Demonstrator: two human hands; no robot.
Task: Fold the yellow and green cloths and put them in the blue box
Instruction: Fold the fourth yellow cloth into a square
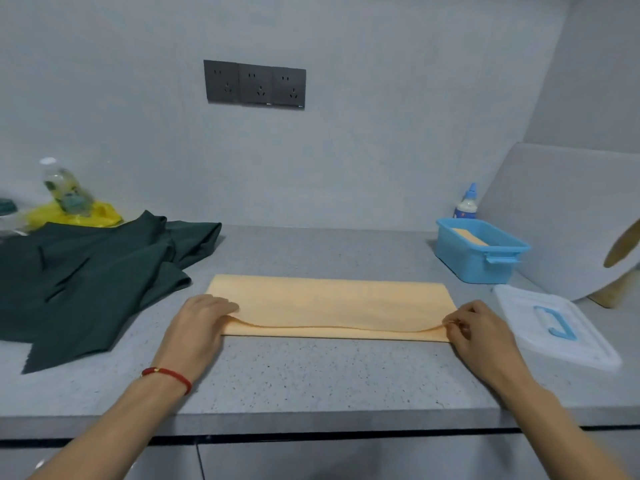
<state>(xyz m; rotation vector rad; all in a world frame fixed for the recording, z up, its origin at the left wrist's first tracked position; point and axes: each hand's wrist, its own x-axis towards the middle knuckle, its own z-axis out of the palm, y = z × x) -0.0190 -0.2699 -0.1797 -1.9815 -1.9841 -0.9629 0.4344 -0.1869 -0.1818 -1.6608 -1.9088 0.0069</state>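
A yellow cloth [329, 303] lies on the grey counter as a long folded strip, its upper layer sagging a little along the near edge. My left hand [201, 323] pinches the cloth's near left corner. At the near right corner my right hand [478, 330] pinches both layers. The dark green cloth [90, 271] lies crumpled and unfolded at the left of the counter. The blue box [481, 251] stands open at the back right with a folded yellow piece [469, 235] inside.
The box's clear lid with a blue handle [557, 327] lies at the right. A glue bottle [467, 202] stands behind the box. A plastic bottle [65, 188] on a yellow bag sits at the back left. Wall sockets [254, 84] are above.
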